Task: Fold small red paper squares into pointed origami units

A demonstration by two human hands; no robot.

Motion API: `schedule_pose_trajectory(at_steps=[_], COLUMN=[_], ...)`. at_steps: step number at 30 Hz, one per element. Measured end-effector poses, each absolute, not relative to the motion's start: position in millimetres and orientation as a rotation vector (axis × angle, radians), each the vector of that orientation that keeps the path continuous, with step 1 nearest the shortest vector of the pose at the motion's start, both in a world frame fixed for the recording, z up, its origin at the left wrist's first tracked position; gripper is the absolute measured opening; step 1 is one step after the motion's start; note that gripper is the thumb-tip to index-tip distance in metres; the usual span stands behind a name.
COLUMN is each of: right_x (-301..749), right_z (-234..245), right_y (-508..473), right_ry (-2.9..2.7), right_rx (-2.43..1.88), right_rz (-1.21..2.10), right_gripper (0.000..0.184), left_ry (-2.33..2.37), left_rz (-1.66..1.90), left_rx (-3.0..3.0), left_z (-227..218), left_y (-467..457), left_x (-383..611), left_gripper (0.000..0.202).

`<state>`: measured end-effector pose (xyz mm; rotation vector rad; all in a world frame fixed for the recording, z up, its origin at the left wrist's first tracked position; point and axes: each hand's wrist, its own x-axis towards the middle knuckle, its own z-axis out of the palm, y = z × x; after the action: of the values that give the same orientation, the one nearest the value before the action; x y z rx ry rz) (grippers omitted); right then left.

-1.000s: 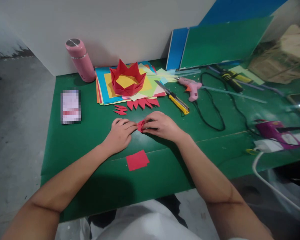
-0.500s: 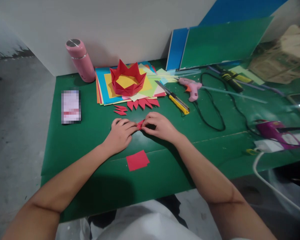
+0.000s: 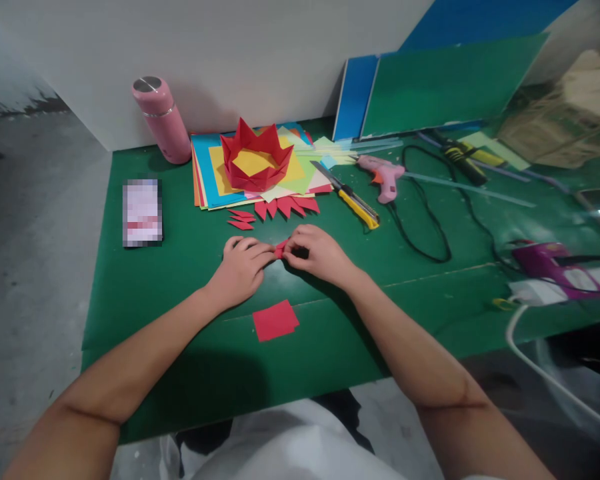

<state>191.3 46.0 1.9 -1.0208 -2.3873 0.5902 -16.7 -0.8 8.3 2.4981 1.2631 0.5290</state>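
Note:
My left hand (image 3: 243,265) and my right hand (image 3: 316,254) meet over a small folded red paper piece (image 3: 280,249) on the green table (image 3: 145,293). Both hands are closed, with their fingertips pinching that piece from either side. A flat red paper square (image 3: 275,320) lies on the table just in front of my hands. Behind them lies a row of folded red paper points (image 3: 286,207), with a few more red points (image 3: 241,219) to their left. A red paper crown (image 3: 256,162) stands on a stack of coloured paper sheets (image 3: 211,175).
A pink bottle (image 3: 162,120) stands at the back left and a phone (image 3: 141,213) lies at the left. A yellow utility knife (image 3: 350,198), a pink glue gun (image 3: 383,177) with black cord (image 3: 425,220), a purple tool (image 3: 550,261) and green and blue boards (image 3: 440,87) fill the right.
My right hand's fingers have curled up and drawn in over the red piece, which now shows less between the hands. The left hand has hardly moved.

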Motion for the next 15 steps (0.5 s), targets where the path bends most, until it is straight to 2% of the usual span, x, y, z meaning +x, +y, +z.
schedule_pose_trajectory(at_steps=[15], right_x=[185.8], right_z=[0.9], right_y=[42.4], right_ry=[-2.377], right_rx=[-1.089], right_rz=[0.488], right_gripper=[0.011], left_ry=[1.241], left_rz=[0.571], left_rx=[2.526], left_z=[2.1], left_y=[-0.9], left_x=[-17.6], left_gripper=[0.037])
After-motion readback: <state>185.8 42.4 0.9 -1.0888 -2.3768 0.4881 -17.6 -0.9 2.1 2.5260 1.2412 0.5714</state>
